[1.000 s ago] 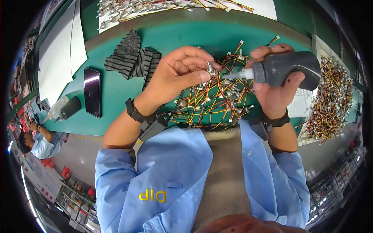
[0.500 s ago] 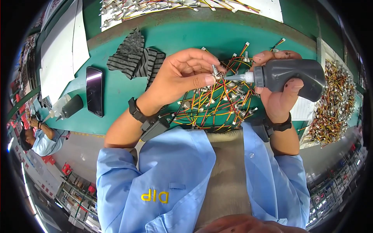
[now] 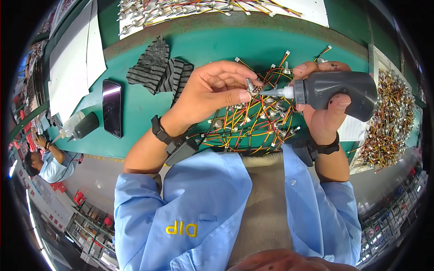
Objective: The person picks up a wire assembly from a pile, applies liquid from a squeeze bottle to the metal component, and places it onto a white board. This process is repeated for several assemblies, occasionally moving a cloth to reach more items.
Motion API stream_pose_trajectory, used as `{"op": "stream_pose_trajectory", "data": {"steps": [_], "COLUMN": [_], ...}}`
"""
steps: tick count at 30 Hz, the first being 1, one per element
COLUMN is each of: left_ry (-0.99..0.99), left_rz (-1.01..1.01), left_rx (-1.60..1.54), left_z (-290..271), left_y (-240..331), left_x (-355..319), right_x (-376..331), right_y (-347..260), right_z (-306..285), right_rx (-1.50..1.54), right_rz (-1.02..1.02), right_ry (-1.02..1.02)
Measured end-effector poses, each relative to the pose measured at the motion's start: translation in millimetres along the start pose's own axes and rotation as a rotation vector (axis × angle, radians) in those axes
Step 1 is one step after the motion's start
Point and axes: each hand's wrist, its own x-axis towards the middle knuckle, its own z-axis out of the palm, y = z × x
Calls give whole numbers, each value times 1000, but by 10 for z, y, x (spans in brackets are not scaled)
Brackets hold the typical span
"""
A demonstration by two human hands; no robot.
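In the head view, your left hand (image 3: 212,88) had its thumb and fingertips pinched on a small silvery metal component with a round shaft (image 3: 249,84), held up over the near middle of the green work table (image 3: 208,43). The component's shaft, its long axis, pointed away from you and leaned slightly left. Your right hand (image 3: 320,124) was clamped round a dark grey plastic squeeze bottle with a tapered nozzle (image 3: 323,85), the thumb pressed against its near side. The bottle lay almost level, its long axis running left to right, base at your right and nozzle aimed left at the component; whether the tip touched it, you could not tell. Beneath and around your hands spread a loose tangle of metal components on red, yellow and black wires (image 3: 271,113). To the left lay a black-and-grey striped cloth (image 3: 149,74) and, farther left, a black glossy smartphone (image 3: 112,108).
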Motion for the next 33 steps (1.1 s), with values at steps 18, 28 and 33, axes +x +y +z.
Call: {"op": "stream_pose_trajectory", "data": {"steps": [18, 28, 33], "left_ry": [9, 21, 12], "left_rz": [-10, -5, -10], "left_rx": [37, 55, 48], "left_z": [-21, 4, -10], "left_y": [-8, -6, -9], "left_x": [1, 2, 1], "right_x": [7, -14, -20], "right_y": [-8, -6, -20], "right_z": [-8, 3, 0], "right_rx": [-36, -38, -34], "right_rz": [-7, -23, -6], "right_ry": [2, 0, 6]}}
